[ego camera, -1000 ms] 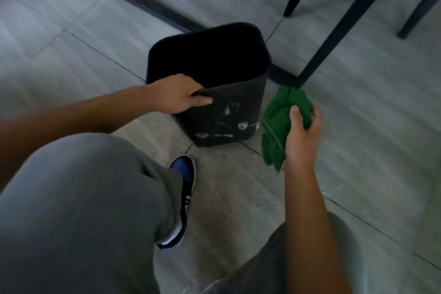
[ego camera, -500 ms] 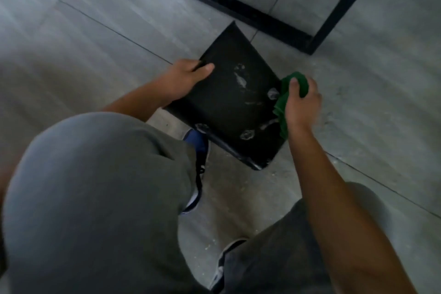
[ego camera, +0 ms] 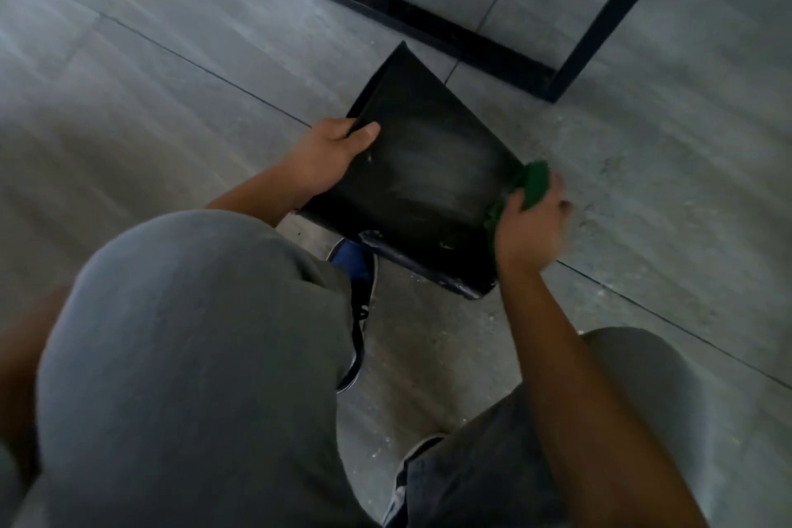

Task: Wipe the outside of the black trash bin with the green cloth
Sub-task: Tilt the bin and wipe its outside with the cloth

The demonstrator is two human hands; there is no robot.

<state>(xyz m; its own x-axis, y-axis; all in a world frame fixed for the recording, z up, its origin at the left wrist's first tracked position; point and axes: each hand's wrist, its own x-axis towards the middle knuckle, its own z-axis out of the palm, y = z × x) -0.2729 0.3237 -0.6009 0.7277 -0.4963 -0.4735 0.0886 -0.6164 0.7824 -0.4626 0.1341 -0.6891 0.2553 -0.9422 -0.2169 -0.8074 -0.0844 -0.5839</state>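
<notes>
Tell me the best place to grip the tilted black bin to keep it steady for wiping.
Probably grip the bin by its open rim, coming from the left, as the left hand does: the thin lip gives curled fingers purchase, and this leaves the broad wall free for the cloth in the right hand.

Single head-worn wide-angle view, looking steeply down and slightly forward from above the person's own bent knees (ego camera: pixel 193 356). The tiled floor (ego camera: pixel 128 77) fills the field; the black trash bin (ego camera: pixel 428 167), tilted, lies near the centre at arm's reach, with the left hand (ego camera: pixel 330 154) and right hand (ego camera: pixel 531 227) at its sides. A black frame (ego camera: pixel 407 13) crosses the top edge. No second view is given
</notes>
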